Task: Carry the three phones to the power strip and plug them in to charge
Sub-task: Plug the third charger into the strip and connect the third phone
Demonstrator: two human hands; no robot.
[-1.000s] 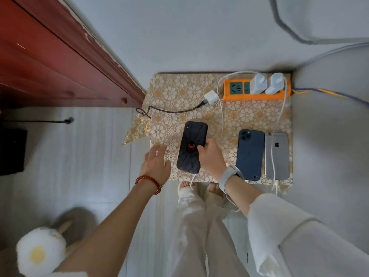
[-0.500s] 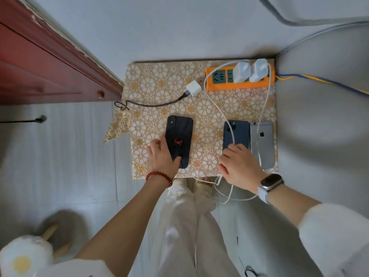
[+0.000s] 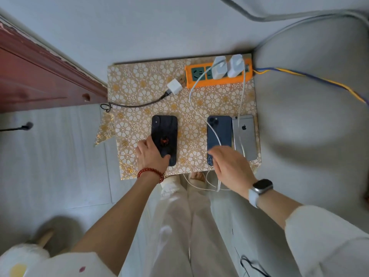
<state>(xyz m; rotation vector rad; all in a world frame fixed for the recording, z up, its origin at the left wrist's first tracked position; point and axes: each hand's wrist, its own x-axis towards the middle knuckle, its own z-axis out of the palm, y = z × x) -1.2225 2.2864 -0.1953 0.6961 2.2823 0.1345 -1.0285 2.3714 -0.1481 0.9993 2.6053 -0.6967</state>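
Head view, looking straight down: three phones lie face-down on a floral-patterned board set on the floor. The black phone, with a red spider mark on its back, sits apart to the left; the left hand rests on its lower left edge, fingers curled loosely against it, pinning it rather than lifting it. The blue phone and the silver phone lie side by side, touching or nearly so, on the right. The right hand covers the blue phone's lower end, fingers bent over a white cable; whether it pinches the plug I cannot tell.

At the board's far edge sits the orange power strip, with two white chargers seated in it and one socket free at its left end. A third white charger lies unplugged just beside the strip, its dark braided cable trailing left.

My guess is the carrying is finished and the plugging-in is under way. The black phone looks unconnected; next would be finding the braided cable's free end for it and pushing that loose charger into the free socket.

No containers are in sight.
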